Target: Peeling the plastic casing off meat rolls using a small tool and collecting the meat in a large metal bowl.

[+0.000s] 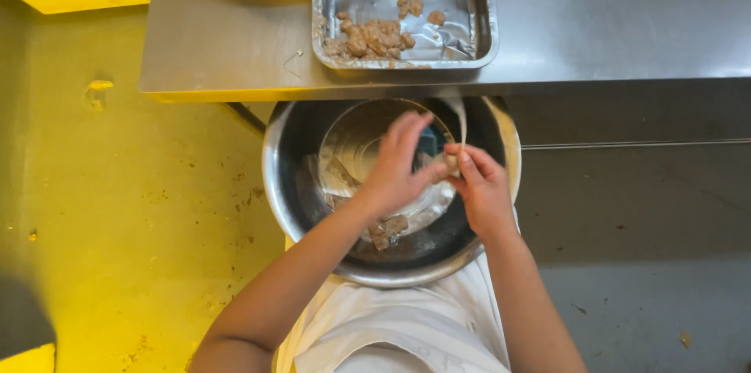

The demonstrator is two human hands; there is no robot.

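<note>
Dough piece (pixel 451 160) — small and pale — sits pinched between both hands over the middle of the bowl (pixel 305 185), and everything else frames it. The steel desk (pixel 610 21) spans the top, with a yellow floor (pixel 117 185) to the left. The big round metal bowl lies just below the desk edge, a smaller dish (pixel 352 142) and some brownish lumps (pixel 389 228) inside it. On the desk a foil tray (pixel 403 5) holds shaped brown pieces (pixel 368 38). The left hand (pixel 395 173) curls over, fingertips pressed on the piece; the right hand (pixel 481 185) pinches it from the other side. Shaping probably goes best with light, even pressure, kept over the bowl so crumbs drop in.
</note>
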